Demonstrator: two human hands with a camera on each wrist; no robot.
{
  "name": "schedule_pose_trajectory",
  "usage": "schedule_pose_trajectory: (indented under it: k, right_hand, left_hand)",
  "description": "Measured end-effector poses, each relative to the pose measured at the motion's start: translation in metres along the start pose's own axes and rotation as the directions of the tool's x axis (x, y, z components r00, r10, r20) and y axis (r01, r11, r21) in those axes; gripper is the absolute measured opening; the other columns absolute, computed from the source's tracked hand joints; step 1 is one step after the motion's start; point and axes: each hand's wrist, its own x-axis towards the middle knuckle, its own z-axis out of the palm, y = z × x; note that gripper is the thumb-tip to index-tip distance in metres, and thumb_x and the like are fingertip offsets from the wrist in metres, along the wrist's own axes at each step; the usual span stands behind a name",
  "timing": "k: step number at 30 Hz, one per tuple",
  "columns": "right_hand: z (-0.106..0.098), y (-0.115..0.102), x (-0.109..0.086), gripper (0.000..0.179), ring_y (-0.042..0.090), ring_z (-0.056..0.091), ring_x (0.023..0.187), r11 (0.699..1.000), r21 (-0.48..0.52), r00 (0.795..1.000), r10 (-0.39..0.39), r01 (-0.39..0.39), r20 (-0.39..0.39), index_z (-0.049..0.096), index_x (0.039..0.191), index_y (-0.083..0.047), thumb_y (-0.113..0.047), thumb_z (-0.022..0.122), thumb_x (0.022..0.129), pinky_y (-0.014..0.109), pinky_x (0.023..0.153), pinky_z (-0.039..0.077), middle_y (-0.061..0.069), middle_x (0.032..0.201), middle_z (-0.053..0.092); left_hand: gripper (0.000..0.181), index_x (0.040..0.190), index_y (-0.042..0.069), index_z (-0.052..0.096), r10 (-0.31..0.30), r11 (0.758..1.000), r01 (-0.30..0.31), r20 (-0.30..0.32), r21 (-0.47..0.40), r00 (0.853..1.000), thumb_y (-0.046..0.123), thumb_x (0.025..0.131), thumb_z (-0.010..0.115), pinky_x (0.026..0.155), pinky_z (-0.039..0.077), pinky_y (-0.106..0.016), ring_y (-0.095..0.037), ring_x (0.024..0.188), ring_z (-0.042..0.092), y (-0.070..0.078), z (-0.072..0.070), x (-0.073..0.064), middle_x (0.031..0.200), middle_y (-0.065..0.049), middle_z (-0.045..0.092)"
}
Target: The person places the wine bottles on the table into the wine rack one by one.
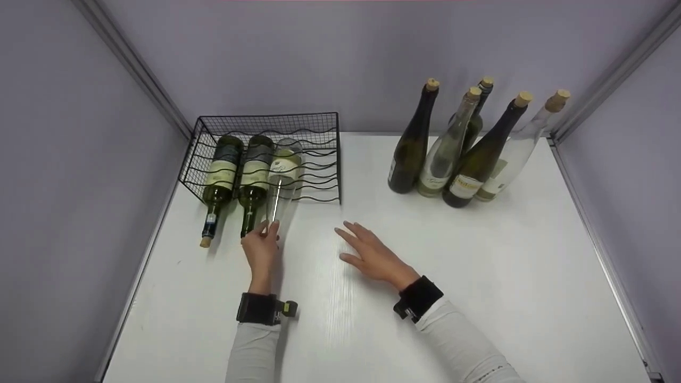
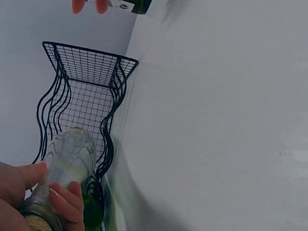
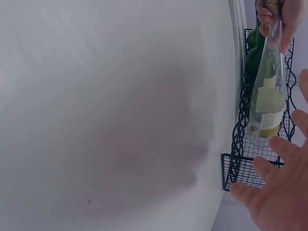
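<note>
A clear glass wine bottle [image 1: 283, 178] with a pale label lies on the black wire wine rack [image 1: 339, 159], its neck toward the person. My left hand [image 1: 260, 250] grips that neck near the cork [image 2: 37, 223]; fingers and thumb wrap it in the left wrist view. Two green wine bottles lie to its left on the rack: a middle one [image 1: 255, 173] and an outer one [image 1: 222, 173] with its cork showing. My right hand [image 1: 372, 255] hovers over the table right of the rack, fingers spread and holding nothing.
Several corked bottles stand upright at the back right, among them a dark bottle [image 1: 409, 154], a clear bottle [image 1: 441, 154] and a brown-green bottle [image 1: 484, 154]. The white table [image 1: 340, 330] meets grey panels [image 1: 372, 58] at the back and sides.
</note>
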Motion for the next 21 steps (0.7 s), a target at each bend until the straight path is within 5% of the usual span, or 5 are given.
schedule_pose_trajectory:
  k: [3, 9, 21]
  right_hand:
    - [0.002, 0.000, 0.002, 0.063, 0.025, 0.013, 0.148, 1.000, -0.007, 1.000, -0.005, 0.005, -0.001, 0.025, 0.157, -0.027, -0.052, 0.042, 0.102, 0.044, 0.117, 0.017, 0.003, 0.162, 0.018]
    - [0.005, 0.000, 0.005, 0.063, 0.026, 0.014, 0.148, 0.999, -0.014, 1.000, -0.030, 0.030, -0.001, 0.026, 0.157, -0.025, -0.051, 0.044, 0.102, 0.044, 0.117, 0.017, 0.004, 0.162, 0.019]
    - [0.008, -0.001, 0.007, 0.063, 0.029, 0.016, 0.147, 0.999, -0.018, 0.999, -0.047, 0.047, 0.000, 0.027, 0.157, -0.023, -0.050, 0.044, 0.102, 0.045, 0.116, 0.018, 0.007, 0.161, 0.020]
  left_hand:
    - [0.048, 0.127, -0.002, 0.064, -0.017, 1.000, 0.017, -0.001, 0.021, 1.000, 0.033, 0.095, 0.066, 0.067, 0.045, -0.032, -0.035, 0.088, 0.064, 0.002, 0.004, 0.001, 0.081, -0.018, 0.071]
    - [0.050, 0.131, -0.001, 0.061, -0.061, 0.998, 0.061, 0.007, 0.002, 0.998, 0.035, 0.097, 0.064, 0.065, 0.049, -0.034, -0.028, 0.077, 0.069, 0.006, 0.012, 0.001, 0.087, -0.016, 0.072]
    - [0.048, 0.132, -0.004, 0.058, -0.045, 0.999, 0.045, 0.018, -0.016, 0.999, 0.030, 0.099, 0.062, 0.077, 0.052, -0.040, -0.029, 0.084, 0.070, 0.010, 0.023, 0.003, 0.100, -0.021, 0.070]
